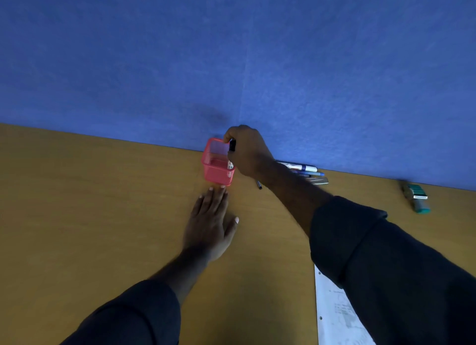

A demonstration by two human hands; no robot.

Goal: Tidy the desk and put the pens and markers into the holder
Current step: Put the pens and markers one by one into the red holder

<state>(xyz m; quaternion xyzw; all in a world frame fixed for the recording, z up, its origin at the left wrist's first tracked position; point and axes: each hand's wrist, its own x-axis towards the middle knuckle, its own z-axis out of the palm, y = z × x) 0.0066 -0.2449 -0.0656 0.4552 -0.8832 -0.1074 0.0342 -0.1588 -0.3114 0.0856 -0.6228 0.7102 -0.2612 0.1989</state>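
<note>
A pink mesh holder [216,173] stands on the wooden desk [103,203] close to the blue partition. My right hand [249,151] is at the holder's right rim, shut on a black-capped marker [232,145] whose lower end sits inside the holder. My left hand [211,221] lies flat and open on the desk just in front of the holder, fingertips near its base. Behind my right forearm lie a white marker [301,167], a blue pen [313,174] and a grey pen [319,181]. A small dark pen [259,185] pokes out under my wrist.
A teal and grey stapler [417,197] lies at the far right near the partition. A punched sheet of printed paper [334,316] sits at the bottom right, partly under my right sleeve. The blue partition [231,61] closes the desk's far edge.
</note>
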